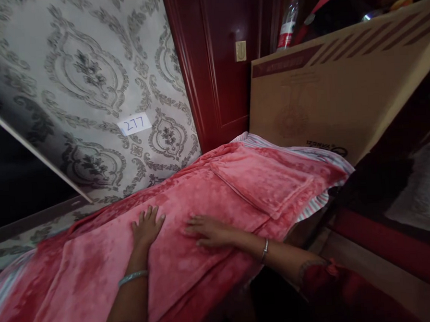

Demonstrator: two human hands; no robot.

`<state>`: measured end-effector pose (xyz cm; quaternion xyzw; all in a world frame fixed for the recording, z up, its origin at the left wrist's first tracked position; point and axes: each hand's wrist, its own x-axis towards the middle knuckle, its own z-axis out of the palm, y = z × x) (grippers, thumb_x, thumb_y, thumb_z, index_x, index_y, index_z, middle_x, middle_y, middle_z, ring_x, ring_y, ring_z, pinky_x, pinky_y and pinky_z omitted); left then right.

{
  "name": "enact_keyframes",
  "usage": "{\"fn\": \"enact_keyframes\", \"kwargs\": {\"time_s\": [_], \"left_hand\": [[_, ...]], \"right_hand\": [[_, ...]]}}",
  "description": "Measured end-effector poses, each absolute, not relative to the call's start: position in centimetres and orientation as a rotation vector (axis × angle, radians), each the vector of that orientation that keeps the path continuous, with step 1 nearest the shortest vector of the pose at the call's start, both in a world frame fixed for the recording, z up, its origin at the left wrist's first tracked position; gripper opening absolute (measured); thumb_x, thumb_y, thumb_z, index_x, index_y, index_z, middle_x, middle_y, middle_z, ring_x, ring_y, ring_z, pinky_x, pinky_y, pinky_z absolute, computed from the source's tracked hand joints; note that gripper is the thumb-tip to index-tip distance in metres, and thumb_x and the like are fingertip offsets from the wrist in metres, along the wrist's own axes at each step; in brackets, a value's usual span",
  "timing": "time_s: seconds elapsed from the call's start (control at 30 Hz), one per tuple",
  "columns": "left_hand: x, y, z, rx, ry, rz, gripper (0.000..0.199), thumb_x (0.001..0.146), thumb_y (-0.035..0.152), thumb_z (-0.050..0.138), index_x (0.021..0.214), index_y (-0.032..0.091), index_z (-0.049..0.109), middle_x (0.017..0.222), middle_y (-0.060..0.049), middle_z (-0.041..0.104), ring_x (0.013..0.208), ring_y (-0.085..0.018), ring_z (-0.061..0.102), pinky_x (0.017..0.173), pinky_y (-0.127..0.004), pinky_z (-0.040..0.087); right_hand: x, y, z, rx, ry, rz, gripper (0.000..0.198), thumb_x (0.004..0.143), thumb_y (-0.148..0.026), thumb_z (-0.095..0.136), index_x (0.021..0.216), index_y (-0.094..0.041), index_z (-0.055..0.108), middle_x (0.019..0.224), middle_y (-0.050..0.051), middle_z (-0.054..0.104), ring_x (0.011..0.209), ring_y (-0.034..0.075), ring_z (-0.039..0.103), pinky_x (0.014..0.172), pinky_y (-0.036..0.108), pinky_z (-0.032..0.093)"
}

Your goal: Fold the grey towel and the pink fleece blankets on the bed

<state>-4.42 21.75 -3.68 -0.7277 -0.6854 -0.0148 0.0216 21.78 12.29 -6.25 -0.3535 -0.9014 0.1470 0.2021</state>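
A pink plush blanket (188, 196) lies spread in layers over a long surface, with one part folded over at the far right end. My left hand (147, 228) rests flat on it, fingers spread, with a pale green bangle on the wrist. To its right, my right hand (209, 230) also presses flat on the plush, fingers stretched toward the left; a thin silver bracelet circles that wrist. Neither hand grips anything. A striped cloth (311, 208) shows from under the blanket's edges.
Patterned wallpaper with a paper label (134, 124) reading 277 runs behind. A large cardboard box (305, 94) stands at the right end, with a red-capped bottle (287, 25) above its top edge. A dark screen-like panel (17, 176) is at left. Grey fluffy fabric (425, 188) lies far right.
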Motion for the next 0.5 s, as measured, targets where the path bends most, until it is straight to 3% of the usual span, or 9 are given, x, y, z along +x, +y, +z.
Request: {"fn": "enact_keyframes", "kwargs": {"time_s": [0.13,0.3,0.5], "left_hand": [[-4.5,21.8,-3.6,-2.279,-2.123,-0.09,0.06,0.1,0.047,0.028,0.156,0.025,0.037,0.167,-0.01,0.025,0.153,-0.035,0.022,0.115,-0.066,0.026],[-4.6,21.9,-3.8,-2.285,-2.143,-0.113,0.059,0.1,0.05,0.027,0.155,0.029,0.038,0.167,-0.008,0.025,0.153,-0.034,0.021,0.116,-0.067,0.023],[-5.0,22.2,-4.3,-2.276,-2.11,-0.082,0.06,0.1,0.045,0.029,0.156,0.023,0.037,0.167,-0.008,0.024,0.153,-0.034,0.021,0.117,-0.066,0.022]], "right_hand": [[26.1,15.5,-4.2,-1.228,-2.264,0.3,0.052,0.096,-0.027,0.055,0.146,-0.014,0.053,0.149,0.015,0.052,0.138,0.025,0.048,0.117,0.04,0.035],[31.1,20.7,-1.0,-1.694,-1.969,0.173,0.055,0.091,-0.015,0.052,0.146,-0.016,0.052,0.149,0.01,0.053,0.136,0.022,0.05,0.115,0.033,0.037],[31.8,25.9,-0.5,-1.94,-1.844,0.125,0.045,0.097,-0.02,0.046,0.14,-0.013,0.055,0.14,0.015,0.06,0.13,0.025,0.055,0.11,0.034,0.04]]}}
